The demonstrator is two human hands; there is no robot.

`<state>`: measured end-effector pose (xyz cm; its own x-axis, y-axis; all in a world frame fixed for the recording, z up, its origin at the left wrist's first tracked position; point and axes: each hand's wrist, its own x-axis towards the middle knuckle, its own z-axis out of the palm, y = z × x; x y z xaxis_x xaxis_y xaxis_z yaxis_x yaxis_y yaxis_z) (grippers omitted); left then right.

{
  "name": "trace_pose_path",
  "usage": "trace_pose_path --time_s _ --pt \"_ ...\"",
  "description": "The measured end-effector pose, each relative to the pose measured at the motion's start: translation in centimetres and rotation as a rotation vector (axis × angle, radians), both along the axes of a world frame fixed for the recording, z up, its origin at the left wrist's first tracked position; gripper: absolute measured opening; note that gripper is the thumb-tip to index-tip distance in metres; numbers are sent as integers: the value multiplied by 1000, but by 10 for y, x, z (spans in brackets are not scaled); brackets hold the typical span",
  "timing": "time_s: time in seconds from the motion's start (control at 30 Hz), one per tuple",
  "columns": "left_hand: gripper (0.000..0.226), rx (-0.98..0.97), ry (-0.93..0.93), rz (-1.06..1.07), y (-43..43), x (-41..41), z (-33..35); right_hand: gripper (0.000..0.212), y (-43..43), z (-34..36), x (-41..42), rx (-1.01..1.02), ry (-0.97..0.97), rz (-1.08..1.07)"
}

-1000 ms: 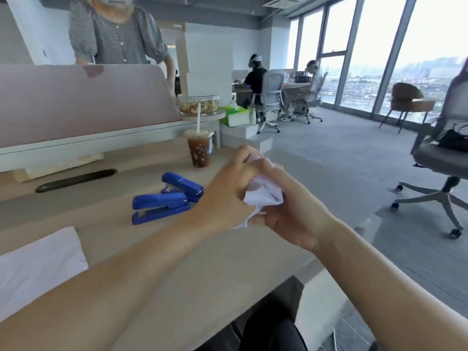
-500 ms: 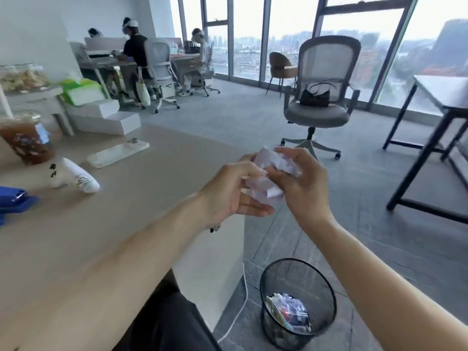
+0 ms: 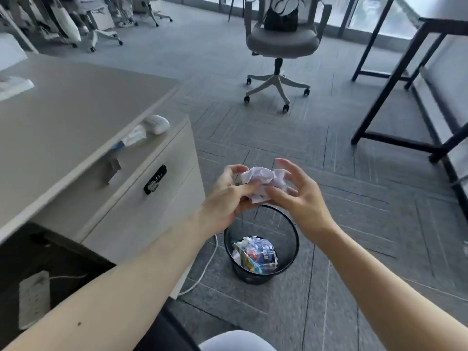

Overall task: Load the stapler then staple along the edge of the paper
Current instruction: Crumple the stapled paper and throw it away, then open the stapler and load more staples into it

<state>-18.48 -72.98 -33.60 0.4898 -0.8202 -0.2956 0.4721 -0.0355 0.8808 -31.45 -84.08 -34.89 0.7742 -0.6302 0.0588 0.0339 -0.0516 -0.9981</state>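
Note:
A crumpled ball of white paper (image 3: pixel 263 182) sits between both hands, out past the desk's right end and above the floor. My left hand (image 3: pixel 228 198) grips its left side with curled fingers. My right hand (image 3: pixel 297 196) touches its right side with the fingers spread apart and loosening. Directly below stands a black mesh waste bin (image 3: pixel 262 245) with crumpled paper and wrappers inside. The blue stapler is out of the view.
The beige desk (image 3: pixel 76 117) and its drawer cabinet (image 3: pixel 141 198) are on the left, with a white earbud case (image 3: pixel 156 124) on the cabinet top. A grey office chair (image 3: pixel 281 44) holding a black bag stands ahead. A black-framed table (image 3: pixel 410 79) is at the right. A white cable lies beside the bin.
My view has swung right and down from the desk and stapler to the floor and bin. Both hands carried the crumpled paper over the bin, and my right fingers have opened.

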Motion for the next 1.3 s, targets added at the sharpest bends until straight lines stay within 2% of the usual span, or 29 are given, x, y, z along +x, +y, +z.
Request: trace_pose_path --time_s 0.07,0.1,0.17,0.23,0.3,0.4,0.47,0.53,0.67,0.77,0.9,1.1,1.3 --pt "41 74 -37 -56 -5 -1 -16 36 -4 -20 0 44 42 -66" --pt "42 154 -137 -79 -7 -1 -26 29 -6 -30 0 3 76 -112" --pt "46 363 -449 -105 -8 3 -44 23 -9 -53 2 -173 185 -243" --pt "55 540 -706 -147 -5 7 -57 25 -12 -77 4 -365 314 -342" --pt "59 605 -823 -184 0 11 -67 30 -14 -104 7 -483 461 -305" --pt "59 624 -888 -216 8 16 -75 41 -12 -136 7 -553 711 -114" --pt "59 628 -904 -232 12 18 -76 44 -10 -144 5 -551 760 -76" --pt "55 620 -893 -232 15 20 -75 39 -9 -143 3 -565 732 -109" --pt "38 593 -912 -180 19 22 -67 17 -8 -123 1 -567 625 -183" --pt "17 553 -966 -118 20 20 -50 13 -4 -91 4 -570 529 -215" --pt "3 474 -1033 -14 28 18 -8 12 9 -36 16 -614 390 -236" --pt "11 347 -1139 181 72 24 88 15 51 70 51 -723 132 -212" --pt "12 339 -1285 355 176 30 175 17 133 154 108 -820 -91 -68"
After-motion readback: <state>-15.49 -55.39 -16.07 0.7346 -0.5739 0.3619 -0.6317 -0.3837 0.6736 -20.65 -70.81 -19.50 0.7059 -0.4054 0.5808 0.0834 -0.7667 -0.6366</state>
